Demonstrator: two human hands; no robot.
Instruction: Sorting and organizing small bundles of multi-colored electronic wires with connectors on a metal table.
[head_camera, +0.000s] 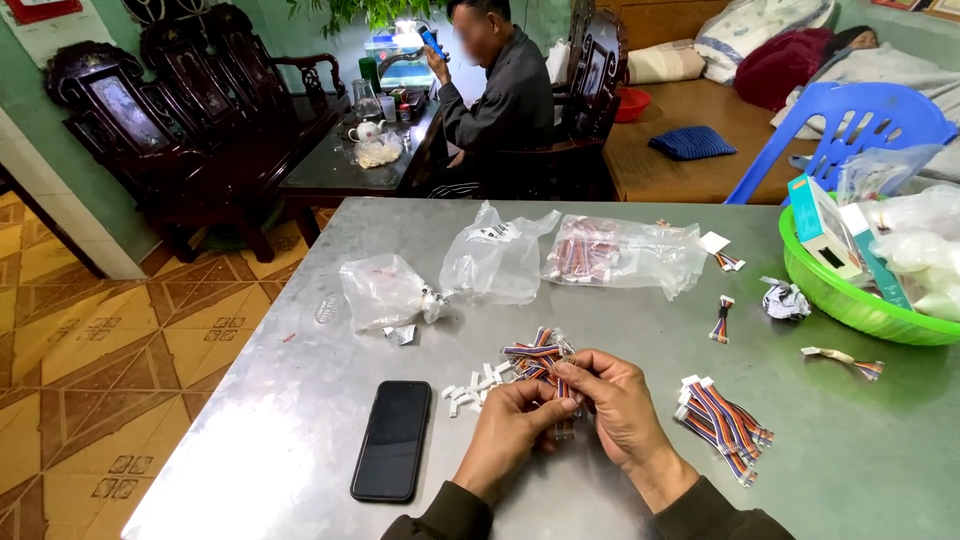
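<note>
My left hand and my right hand meet over the metal table, both pinching one small multicoloured wire cable with white connectors. Just beyond my fingers lies a loose pile of the same striped cables, with several white connector pieces scattered to its left. A tidy bundle of cables rests to the right of my right hand.
A black phone lies face up at the left. Clear plastic bags, one holding cables, sit farther back. A green basket with boxes stands at the right edge. A seated person is behind the table, near a blue chair.
</note>
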